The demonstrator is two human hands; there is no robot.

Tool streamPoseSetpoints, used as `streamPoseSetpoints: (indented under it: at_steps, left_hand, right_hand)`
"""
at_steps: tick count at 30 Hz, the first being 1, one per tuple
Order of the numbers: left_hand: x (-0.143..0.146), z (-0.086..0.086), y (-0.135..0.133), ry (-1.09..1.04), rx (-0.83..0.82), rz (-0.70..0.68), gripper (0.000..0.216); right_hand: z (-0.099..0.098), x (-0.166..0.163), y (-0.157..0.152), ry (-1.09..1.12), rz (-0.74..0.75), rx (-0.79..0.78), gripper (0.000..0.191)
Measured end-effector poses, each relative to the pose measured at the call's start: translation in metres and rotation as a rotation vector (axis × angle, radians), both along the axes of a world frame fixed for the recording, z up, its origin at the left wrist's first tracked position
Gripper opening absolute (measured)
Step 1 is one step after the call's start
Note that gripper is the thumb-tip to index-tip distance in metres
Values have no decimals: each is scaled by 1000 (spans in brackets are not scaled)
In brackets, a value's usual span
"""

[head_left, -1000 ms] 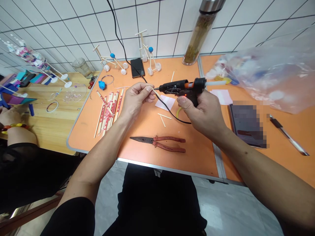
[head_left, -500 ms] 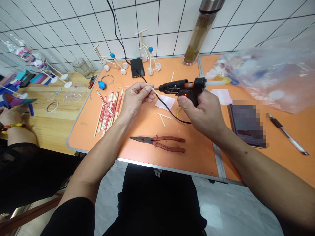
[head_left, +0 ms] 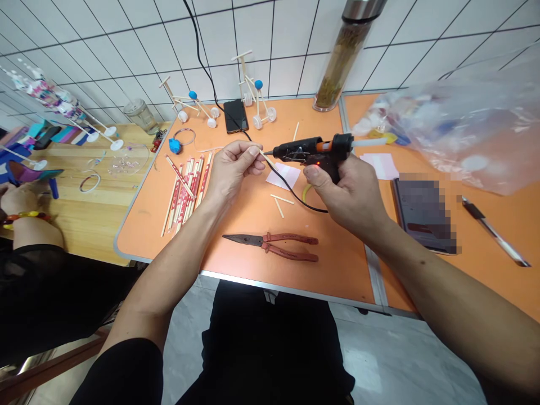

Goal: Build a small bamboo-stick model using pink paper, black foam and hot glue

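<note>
Left arm (head_left: 177,267): plain black cloth sleeve (head_left: 122,371) between 7 and 8 o'clock, curved hem near elbow; left hand (head_left: 236,166) bare. Right hand (head_left: 356,194) bare too; right forearm (head_left: 458,304) uncovered, small round mole (head_left: 422,262) between 3 and 4 o'clock. Plain black cloth garment (head_left: 274,349) over lap, 6 o'clock.

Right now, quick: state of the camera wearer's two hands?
Left hand: closed, pinching a thin wooden stick.
Right hand: closed around the handle of a black hot glue gun.

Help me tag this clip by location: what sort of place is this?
Probably an informal craft workspace: the right hand holds a glue gun, pliers lie on the orange table, and small stick-built models stand near the tiled wall.
</note>
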State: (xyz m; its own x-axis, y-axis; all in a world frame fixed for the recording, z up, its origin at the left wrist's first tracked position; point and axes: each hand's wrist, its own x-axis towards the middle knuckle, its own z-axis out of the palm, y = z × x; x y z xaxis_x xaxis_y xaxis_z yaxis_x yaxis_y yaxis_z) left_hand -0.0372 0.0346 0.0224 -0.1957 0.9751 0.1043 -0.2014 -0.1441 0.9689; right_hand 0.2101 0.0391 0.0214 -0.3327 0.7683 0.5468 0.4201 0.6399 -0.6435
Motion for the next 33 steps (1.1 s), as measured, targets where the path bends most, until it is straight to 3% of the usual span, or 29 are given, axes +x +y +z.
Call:
streamPoseSetpoints:
  at_steps: [33]
  left_hand:
    - [-3,3,-1,57,-9,57,27]
  right_hand:
    - [-3,0,0,-19,-50,24,54]
